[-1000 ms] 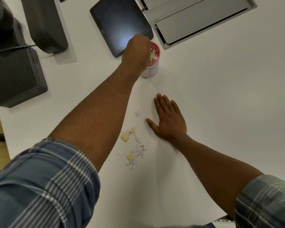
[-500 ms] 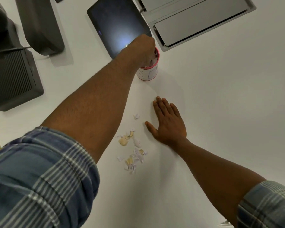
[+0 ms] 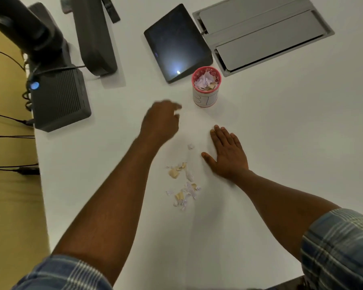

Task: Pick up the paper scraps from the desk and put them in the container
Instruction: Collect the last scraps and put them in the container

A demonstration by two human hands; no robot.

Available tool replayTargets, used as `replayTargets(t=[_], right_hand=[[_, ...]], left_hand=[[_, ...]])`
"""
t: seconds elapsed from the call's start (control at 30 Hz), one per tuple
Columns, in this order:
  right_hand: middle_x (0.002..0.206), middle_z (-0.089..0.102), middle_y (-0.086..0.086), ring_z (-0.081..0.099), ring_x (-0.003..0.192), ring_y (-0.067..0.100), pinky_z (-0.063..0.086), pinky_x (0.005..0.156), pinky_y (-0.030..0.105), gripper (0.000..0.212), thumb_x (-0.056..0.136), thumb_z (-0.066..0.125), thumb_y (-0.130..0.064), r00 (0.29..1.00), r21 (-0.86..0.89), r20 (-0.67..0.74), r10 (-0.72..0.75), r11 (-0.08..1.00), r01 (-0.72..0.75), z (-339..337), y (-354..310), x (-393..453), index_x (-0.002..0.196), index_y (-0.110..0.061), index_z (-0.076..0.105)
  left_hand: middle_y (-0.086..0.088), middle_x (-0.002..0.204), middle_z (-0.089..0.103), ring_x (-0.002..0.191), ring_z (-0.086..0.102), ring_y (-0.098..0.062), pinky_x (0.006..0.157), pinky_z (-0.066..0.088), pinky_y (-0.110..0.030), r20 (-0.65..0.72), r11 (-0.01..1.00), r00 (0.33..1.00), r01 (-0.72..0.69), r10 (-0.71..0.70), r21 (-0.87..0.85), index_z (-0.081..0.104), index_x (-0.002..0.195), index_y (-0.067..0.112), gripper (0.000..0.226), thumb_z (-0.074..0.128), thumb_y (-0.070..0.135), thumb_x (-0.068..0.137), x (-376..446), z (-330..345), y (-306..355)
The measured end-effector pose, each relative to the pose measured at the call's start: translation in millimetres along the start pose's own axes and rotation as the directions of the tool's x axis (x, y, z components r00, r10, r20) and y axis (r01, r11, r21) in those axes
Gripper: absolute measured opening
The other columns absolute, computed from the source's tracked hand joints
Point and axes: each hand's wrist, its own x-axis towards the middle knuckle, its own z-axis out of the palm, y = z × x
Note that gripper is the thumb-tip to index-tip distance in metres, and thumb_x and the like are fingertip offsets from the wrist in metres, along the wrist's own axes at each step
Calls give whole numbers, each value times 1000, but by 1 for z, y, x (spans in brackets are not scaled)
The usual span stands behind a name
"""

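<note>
Paper scraps (image 3: 183, 185) are lying loose on the white tabletop (image 3: 281, 143), btwn the two forearms. Right hand (image 3: 227, 154) is resting flat, palm down, grip released, just right of the scraps. Left hand (image 3: 160, 120) is hovering w/ fingers loosely curled, blurred; can't tell if it's grasping anything. Farther off, the container (image 3: 206, 87) is standing upright, holding scraps, beside a dark tablet (image 3: 177, 42).

Left hand (image 3: 159, 120) hovers, blurred, fingers loosely curled — right hand (image 3: 227, 152) flat, palm down.
</note>
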Motion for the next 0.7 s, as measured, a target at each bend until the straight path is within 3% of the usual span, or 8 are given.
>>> replayTargets(t=[0.1, 0.2, 0.33, 0.43, 0.53, 0.63, 0.7], right_hand=[[160, -3, -3, -5, 147, 13, -1, 117, 31, 75, 93, 26, -60, 999, 70, 35, 8, 997, -11, -8, -2, 2, 152, -19, 4], [160, 10, -4, 8, 146, 14, 14, 116, 32, 64, 97, 36, -45, 998, 230, 62, 31, 972, -45, -17, -16, 9, 151, -21, 13], [157, 22, -3, 20, 143, 15, 28, 111, 38, 55, 98, 38, -36, 984, 328, 110, -137, 940, 94, -24, -56, 11, 149, -25, 21], [149, 37, 5, 30, 137, 21, 36, 106, 38, 47, 98, 42, -32, 963, 278, 92, -251, 936, 217, -20, -75, -1, 143, -18, 38], [134, 50, 10, 44, 124, 25, 46, 92, 36, 32, 97, 45, -28, 942, 190, 35, -334, 928, 322, -14, -80, -22, 123, -15, 60], [129, 51, 9, 47, 117, 25, 52, 79, 36, 27, 93, 52, -20, 923, 102, 62, -380, 922, 373, -7, -78, -46, 118, -14, 61], [128, 51, 8, 47, 115, 24, 53, 75, 36, 30, 90, 56, -16, 915, 103, 98, -391, 919, 381, -3, -74, -63, 120, -14, 59]], left_hand=[[-9, 126, 60, 118, 53, -27, 102, 40, -32, 66, 995, 993, 102, -102, -7, 60, 121, 11, 32, 54, 15, 90, -53, 25, -30], [-11, 130, 54, 121, 51, -27, 101, 40, -33, 129, 972, 966, 230, -223, -43, 55, 126, 11, 37, 53, 12, 89, -89, 50, -51], [-7, 133, 43, 121, 43, -25, 94, 46, -40, 243, 974, 944, 221, -224, 40, 45, 135, 20, 49, 58, 30, 88, -109, 74, -53], [-2, 126, 44, 112, 45, -22, 82, 51, -39, 222, 979, 955, 180, -198, 97, 51, 125, 25, 43, 59, 39, 85, -116, 84, -46], [-3, 118, 49, 104, 48, -19, 75, 51, -35, 184, 986, 969, 151, -162, 70, 60, 107, 17, 22, 53, 28, 89, -127, 90, -42], [-4, 110, 53, 95, 49, -16, 70, 49, -31, 162, 992, 979, 121, -124, 29, 61, 93, 11, 20, 43, 18, 94, -147, 97, -46], [-4, 107, 55, 94, 50, -17, 72, 50, -33, 165, 997, 984, 74, -73, 1, 62, 95, 10, 20, 43, 15, 94, -163, 100, -49]])
